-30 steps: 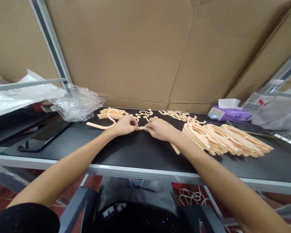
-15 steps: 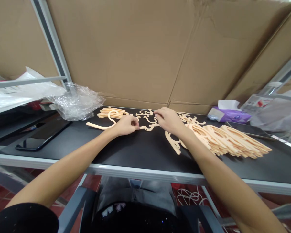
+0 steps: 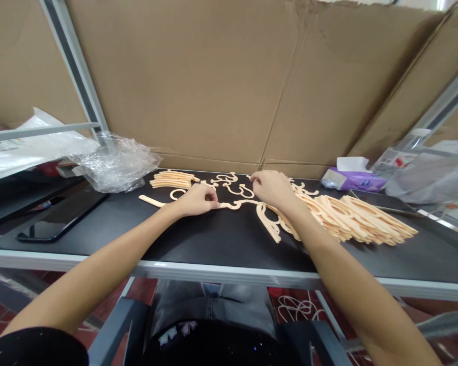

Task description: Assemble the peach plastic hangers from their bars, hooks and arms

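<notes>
My left hand (image 3: 199, 199) is closed in a pinch on a cream plastic hanger piece (image 3: 234, 204), whose wavy middle sticks out to the right across the black tabletop. Behind that piece lie loose cream hanger hooks (image 3: 226, 178). My right hand (image 3: 272, 189) is over the parts just right of these hooks, fingers curled down and together; what they hold, if anything, is hidden. Below its wrist lies a folded hanger (image 3: 267, 223). Left of my left hand, a curved hanger arm (image 3: 150, 201) is partly covered by the hand.
A row of straight cream hanger arms (image 3: 172, 179) lies at back left. Many folded hangers (image 3: 351, 216) overlap on the right. Crumpled clear plastic (image 3: 116, 162), a black phone-like slab (image 3: 63, 213) and a purple tissue pack (image 3: 361, 179) stand around. Cardboard (image 3: 198, 86) walls the back.
My right hand has lifted off the hanger piece and moved slightly right and back among the loose parts. My left hand keeps its pinch. The view has shifted a little.
</notes>
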Action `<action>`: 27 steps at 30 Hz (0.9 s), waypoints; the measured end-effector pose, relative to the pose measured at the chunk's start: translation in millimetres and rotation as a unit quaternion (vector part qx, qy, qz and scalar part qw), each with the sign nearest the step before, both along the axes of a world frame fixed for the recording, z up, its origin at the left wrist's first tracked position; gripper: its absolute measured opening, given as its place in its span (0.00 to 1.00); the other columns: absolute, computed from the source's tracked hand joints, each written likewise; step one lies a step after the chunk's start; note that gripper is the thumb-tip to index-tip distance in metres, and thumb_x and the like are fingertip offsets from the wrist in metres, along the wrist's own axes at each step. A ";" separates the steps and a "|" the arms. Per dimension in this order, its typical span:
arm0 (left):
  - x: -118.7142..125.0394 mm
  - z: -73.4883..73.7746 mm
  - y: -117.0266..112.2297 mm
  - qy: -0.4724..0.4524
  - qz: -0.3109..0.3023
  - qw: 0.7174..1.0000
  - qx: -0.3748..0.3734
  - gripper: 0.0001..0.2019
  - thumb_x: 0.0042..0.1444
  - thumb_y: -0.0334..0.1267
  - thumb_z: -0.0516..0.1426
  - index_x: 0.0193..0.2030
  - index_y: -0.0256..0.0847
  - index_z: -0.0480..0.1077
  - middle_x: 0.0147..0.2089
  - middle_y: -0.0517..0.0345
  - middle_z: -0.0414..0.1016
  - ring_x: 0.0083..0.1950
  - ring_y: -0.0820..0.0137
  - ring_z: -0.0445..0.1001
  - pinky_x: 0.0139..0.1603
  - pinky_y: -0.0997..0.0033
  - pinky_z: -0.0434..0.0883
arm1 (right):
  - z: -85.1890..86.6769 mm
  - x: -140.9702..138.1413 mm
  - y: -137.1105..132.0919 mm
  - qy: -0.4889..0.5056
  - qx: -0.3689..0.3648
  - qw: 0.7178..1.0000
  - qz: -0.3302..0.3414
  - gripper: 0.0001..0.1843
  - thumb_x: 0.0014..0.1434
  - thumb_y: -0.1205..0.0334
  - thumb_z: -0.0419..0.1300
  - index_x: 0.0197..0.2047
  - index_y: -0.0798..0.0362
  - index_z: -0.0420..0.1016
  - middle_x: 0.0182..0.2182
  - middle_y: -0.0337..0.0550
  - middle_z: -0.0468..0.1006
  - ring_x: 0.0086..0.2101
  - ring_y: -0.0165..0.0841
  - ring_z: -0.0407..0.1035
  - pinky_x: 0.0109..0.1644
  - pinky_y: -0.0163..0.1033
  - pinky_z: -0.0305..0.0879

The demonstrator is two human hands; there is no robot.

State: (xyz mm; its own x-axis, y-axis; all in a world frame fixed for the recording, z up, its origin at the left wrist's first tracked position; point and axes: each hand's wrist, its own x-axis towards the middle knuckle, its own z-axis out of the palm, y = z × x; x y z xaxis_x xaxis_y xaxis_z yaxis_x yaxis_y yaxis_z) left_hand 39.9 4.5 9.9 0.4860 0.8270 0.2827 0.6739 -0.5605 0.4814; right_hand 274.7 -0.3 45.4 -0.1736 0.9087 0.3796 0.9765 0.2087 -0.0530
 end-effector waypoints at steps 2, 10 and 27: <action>0.3 0.5 -0.3 0.016 0.001 1.000 0.012 0.05 0.52 0.34 0.60 0.31 0.37 0.78 0.27 0.59 0.77 0.29 0.71 0.72 0.33 0.73 0.66 | 4.0 6.4 1.9 0.005 0.006 1.000 -0.030 0.23 0.61 0.69 0.48 0.50 0.53 0.82 0.50 0.50 0.82 0.53 0.45 0.74 0.56 0.47 0.65; 1.3 -0.6 -1.7 0.049 -0.017 0.998 0.032 0.09 0.53 0.27 0.56 0.34 0.37 0.79 0.30 0.57 0.80 0.31 0.69 0.75 0.38 0.73 0.69 | -2.6 39.0 17.0 -0.059 -0.054 0.988 -0.133 0.25 0.61 0.68 0.48 0.55 0.54 0.79 0.52 0.58 0.80 0.53 0.48 0.73 0.54 0.51 0.65; 2.0 -4.7 -2.4 0.054 -0.031 0.997 0.052 0.12 0.51 0.26 0.55 0.37 0.39 0.79 0.35 0.53 0.81 0.36 0.66 0.77 0.38 0.71 0.69 | -17.8 5.3 98.7 -0.054 -0.185 0.979 -0.070 0.25 0.60 0.68 0.56 0.60 0.58 0.75 0.57 0.62 0.75 0.55 0.45 0.72 0.56 0.45 0.67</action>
State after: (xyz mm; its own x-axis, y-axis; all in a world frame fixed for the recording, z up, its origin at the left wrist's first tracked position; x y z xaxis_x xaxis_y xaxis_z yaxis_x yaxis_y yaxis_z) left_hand 42.0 2.1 5.2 0.5683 0.7633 0.3074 0.6809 -0.6459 0.3451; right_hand 280.0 98.4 27.6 -0.0594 0.9982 0.0054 0.9982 0.0593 0.0050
